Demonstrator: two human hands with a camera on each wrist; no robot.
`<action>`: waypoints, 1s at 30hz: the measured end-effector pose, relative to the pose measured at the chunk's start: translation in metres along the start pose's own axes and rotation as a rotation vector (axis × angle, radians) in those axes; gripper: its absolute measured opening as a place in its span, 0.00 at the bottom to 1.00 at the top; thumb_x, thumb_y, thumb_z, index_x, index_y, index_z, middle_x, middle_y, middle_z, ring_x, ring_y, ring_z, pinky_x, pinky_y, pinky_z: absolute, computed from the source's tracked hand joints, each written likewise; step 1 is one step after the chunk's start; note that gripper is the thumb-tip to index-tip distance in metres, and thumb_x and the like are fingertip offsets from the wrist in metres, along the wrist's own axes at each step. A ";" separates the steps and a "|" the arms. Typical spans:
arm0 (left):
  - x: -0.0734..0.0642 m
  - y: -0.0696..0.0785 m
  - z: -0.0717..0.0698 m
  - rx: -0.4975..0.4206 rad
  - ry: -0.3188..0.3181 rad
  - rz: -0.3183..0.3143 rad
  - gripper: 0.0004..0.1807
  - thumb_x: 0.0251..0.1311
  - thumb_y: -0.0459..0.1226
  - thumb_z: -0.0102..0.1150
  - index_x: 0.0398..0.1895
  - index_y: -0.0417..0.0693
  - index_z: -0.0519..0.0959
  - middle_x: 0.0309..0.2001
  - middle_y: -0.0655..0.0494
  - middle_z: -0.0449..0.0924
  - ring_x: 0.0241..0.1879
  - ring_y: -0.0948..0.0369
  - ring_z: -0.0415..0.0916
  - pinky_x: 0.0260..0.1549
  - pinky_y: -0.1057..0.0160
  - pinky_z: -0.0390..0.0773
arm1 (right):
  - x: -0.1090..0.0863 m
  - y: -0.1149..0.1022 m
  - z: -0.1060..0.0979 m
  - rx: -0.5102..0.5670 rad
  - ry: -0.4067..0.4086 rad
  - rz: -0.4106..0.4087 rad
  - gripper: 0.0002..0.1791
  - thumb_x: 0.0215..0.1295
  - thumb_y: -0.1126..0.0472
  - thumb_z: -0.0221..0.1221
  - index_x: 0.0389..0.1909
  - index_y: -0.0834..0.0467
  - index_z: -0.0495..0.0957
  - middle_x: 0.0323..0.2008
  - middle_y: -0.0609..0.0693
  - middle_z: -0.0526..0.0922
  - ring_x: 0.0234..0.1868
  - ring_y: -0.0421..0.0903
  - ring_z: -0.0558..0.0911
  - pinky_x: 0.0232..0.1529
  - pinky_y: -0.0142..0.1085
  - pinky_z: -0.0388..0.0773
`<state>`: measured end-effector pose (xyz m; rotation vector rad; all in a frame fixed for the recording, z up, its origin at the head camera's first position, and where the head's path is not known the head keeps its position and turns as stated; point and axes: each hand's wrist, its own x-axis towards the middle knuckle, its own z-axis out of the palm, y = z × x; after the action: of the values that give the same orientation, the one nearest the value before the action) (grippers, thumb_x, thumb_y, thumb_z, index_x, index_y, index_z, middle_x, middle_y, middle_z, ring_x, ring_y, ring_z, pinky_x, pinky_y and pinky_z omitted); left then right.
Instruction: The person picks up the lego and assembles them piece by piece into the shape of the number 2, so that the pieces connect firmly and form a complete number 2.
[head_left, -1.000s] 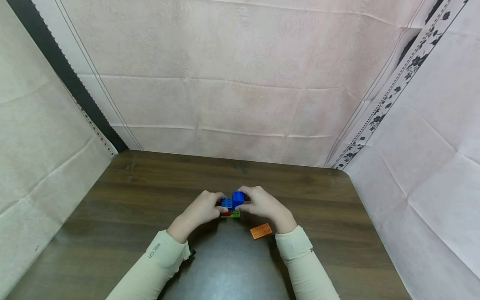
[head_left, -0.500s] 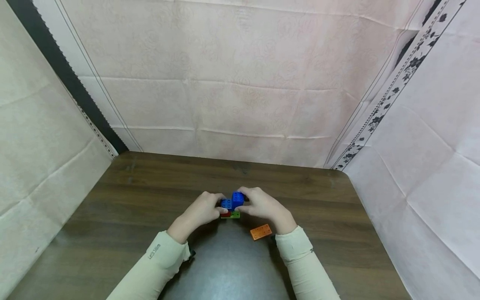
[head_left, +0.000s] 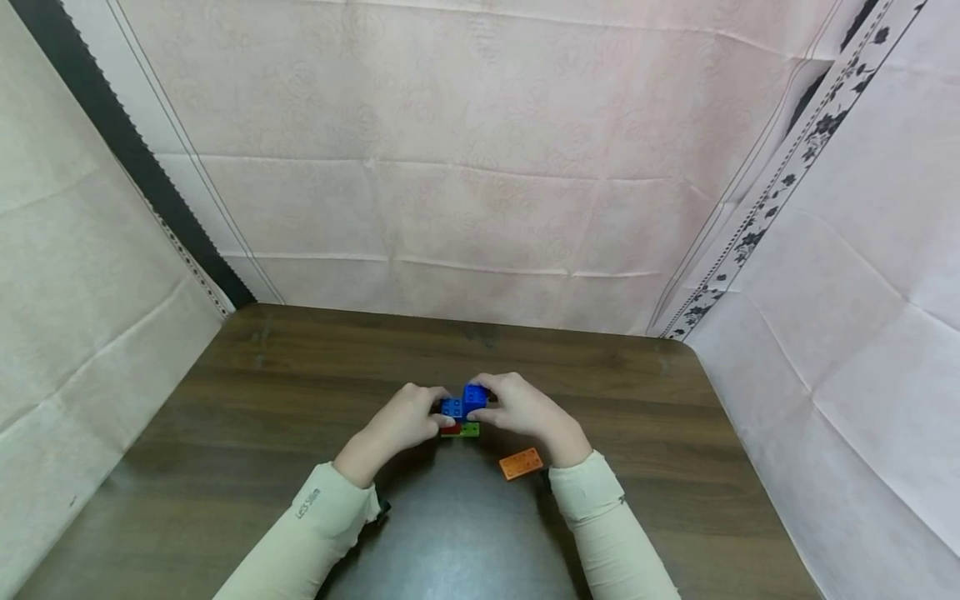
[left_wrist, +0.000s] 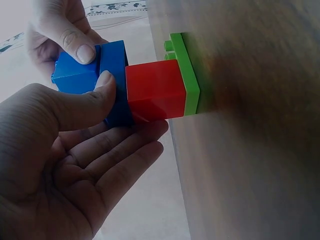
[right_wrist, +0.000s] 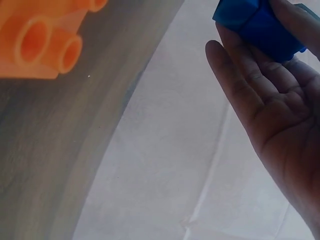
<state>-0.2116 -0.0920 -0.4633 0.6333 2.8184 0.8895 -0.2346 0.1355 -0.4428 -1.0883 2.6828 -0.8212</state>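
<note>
A small stack of toy building bricks stands on the table between both hands. At its base is a flat green brick, with a red brick on one end. A lower blue brick sits on the red one and an upper blue brick tops its right end. The left hand pinches the lower blue brick, thumb on its near side and fingers behind. From the right, the right hand pinches the upper blue brick between thumb and fingers. Its fingertips are partly hidden in the head view.
An orange brick lies on the wooden table, just below the right hand and near the right wrist. Pale patterned cloth hangs behind the table's far edge, with more cloth at both sides.
</note>
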 end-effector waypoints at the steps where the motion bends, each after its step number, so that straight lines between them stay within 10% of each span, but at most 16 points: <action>1: 0.000 0.000 0.000 0.001 0.001 -0.001 0.17 0.65 0.42 0.67 0.53 0.43 0.83 0.39 0.55 0.85 0.26 0.65 0.75 0.33 0.63 0.80 | 0.000 0.000 0.000 0.005 0.001 0.001 0.21 0.67 0.55 0.66 0.57 0.57 0.77 0.41 0.45 0.83 0.36 0.41 0.81 0.39 0.31 0.79; 30: -0.001 0.001 -0.001 -0.007 -0.004 -0.005 0.17 0.65 0.42 0.67 0.54 0.44 0.82 0.39 0.55 0.84 0.26 0.65 0.75 0.32 0.63 0.80 | 0.000 0.000 -0.002 0.029 -0.005 0.011 0.20 0.67 0.55 0.67 0.57 0.56 0.78 0.41 0.44 0.83 0.36 0.39 0.80 0.40 0.31 0.79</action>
<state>-0.2107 -0.0921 -0.4619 0.6259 2.8111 0.8951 -0.2344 0.1362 -0.4413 -1.0666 2.6622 -0.8512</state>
